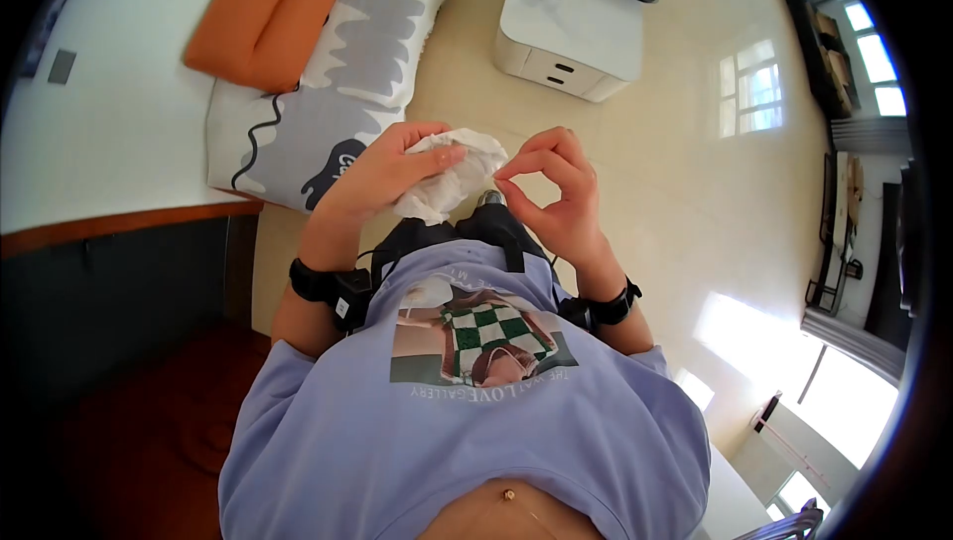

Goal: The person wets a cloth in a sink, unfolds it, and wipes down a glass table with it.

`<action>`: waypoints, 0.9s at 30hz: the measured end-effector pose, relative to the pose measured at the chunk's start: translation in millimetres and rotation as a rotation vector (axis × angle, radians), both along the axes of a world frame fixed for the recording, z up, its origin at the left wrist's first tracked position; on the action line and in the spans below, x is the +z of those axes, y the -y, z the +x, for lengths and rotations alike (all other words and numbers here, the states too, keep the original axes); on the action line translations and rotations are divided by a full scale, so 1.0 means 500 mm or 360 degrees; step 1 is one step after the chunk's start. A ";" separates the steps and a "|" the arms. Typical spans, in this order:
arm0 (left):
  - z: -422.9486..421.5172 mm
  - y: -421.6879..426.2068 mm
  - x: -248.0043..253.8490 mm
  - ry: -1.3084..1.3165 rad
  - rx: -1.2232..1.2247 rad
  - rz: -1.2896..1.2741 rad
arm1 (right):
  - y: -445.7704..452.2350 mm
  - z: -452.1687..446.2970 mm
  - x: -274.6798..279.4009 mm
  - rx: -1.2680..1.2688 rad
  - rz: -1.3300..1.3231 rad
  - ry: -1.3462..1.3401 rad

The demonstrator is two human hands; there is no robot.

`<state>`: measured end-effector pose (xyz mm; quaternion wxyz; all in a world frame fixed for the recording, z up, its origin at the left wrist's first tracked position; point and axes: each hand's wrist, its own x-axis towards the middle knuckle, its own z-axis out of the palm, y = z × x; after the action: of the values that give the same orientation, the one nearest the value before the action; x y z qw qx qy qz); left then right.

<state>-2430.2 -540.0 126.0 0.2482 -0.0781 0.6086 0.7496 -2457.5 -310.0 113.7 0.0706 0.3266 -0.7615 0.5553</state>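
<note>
A crumpled white cloth or tissue (444,189) hangs from my left hand (402,169), whose thumb presses on it from above. Just right of it is my right hand (561,193), its thumb and index finger pinched together at the cloth's right edge. Whether those fingertips grip a bit of the cloth or some other small thing is too small to tell. Both hands are in front of my body, above my dark trousers and the floor.
A grey and white patterned sofa (372,54) with an orange cushion (263,19) stands at the upper left. Ahead is a white cabinet (571,29) with drawers. Sunlight falls on the pale floor (685,212). A wooden-edged ledge (129,225) runs along the left.
</note>
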 end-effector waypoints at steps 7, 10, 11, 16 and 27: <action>-0.145 -0.065 0.040 0.0023 -0.0098 0.0115 | -0.009 -0.060 0.031 -0.0378 -0.0025 0.0119; -0.193 -0.078 0.042 -0.0097 -0.0255 -0.0189 | 0.003 -0.058 0.042 -0.0682 0.0079 -0.0055; -0.212 -0.076 0.034 -0.0141 -0.0409 -0.0148 | 0.007 -0.054 0.047 -0.0810 0.0157 -0.0147; -0.278 -0.110 0.030 -0.0259 -0.0811 -0.0117 | 0.036 -0.032 0.041 -0.1313 0.0310 -0.0195; -0.303 -0.144 -0.009 -0.0272 -0.1515 0.0023 | 0.077 0.071 0.009 -0.2047 0.0173 0.0057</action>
<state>-2581.6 -468.1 121.4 0.5133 0.2727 0.5897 0.5608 -2422.2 -348.7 118.2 0.3601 -0.2013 -0.8333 0.3681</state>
